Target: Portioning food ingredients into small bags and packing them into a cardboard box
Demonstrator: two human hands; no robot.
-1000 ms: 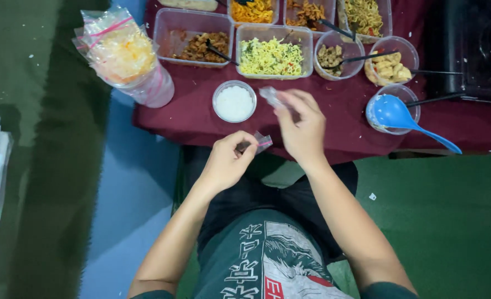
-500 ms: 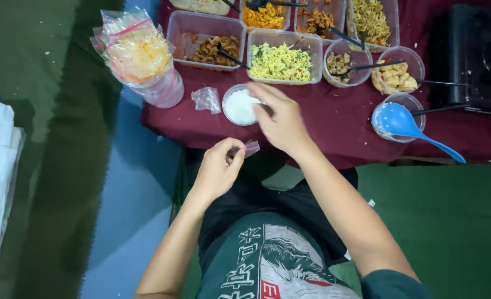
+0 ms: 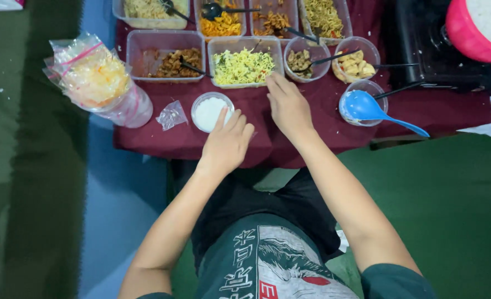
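My left hand point(image 3: 226, 145) lies palm down on the dark red tablecloth point(image 3: 312, 119). Its fingertips touch the rim of a small round tub of white grains point(image 3: 207, 112). Whatever is under the palm is hidden. My right hand point(image 3: 287, 106) is stretched forward with its fingers apart and nothing in them. Its tips are at the front edge of a rectangular tub of yellow noodles point(image 3: 243, 66). A small crumpled clear bag point(image 3: 171, 115) lies just left of the white tub.
Several more tubs of cooked food with black spoons fill the table's back. A round tub with a blue spoon point(image 3: 367, 108) sits to the right. A bundle of clear zip bags point(image 3: 93, 77) stands at the left corner. A black stove point(image 3: 439, 50) carries a pink pot point(image 3: 478, 25).
My right hand put a small clear bag down left of the white tub, then moved to the noodle tub. My left hand rose onto the table; its small zip bag is out of sight.
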